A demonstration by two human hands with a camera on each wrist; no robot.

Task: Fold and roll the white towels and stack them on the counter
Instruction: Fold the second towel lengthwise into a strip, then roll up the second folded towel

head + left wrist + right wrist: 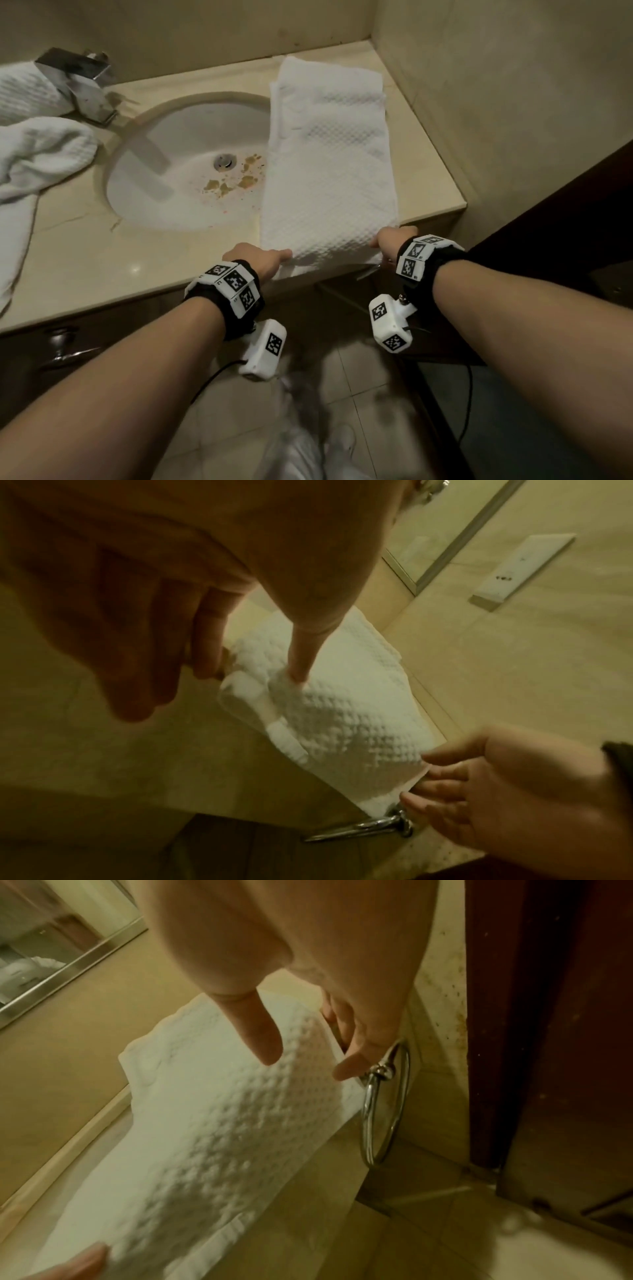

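A white waffle-weave towel [329, 171] lies folded in a long strip on the beige counter [102, 260], right of the sink, with its near end over the counter's front edge. My left hand [274, 257] pinches the near-left corner: in the left wrist view the thumb [299, 666] presses on top of the towel [359, 718] and the fingers curl beside its edge, lifting it a little. My right hand [378, 244] is at the near-right corner. Its thumb [267, 1042] hovers over the towel [222, 1110] and the fairly straight fingers [349, 1064] reach just past the edge, with a gap between.
The oval sink [154, 192] has brown stains by the drain. A steel faucet [82, 85] stands at the back left. Loose white towels [41, 150] lie at the far left. A chrome towel ring [387, 1096] hangs below the counter's right end, next to a dark wooden door [565, 222].
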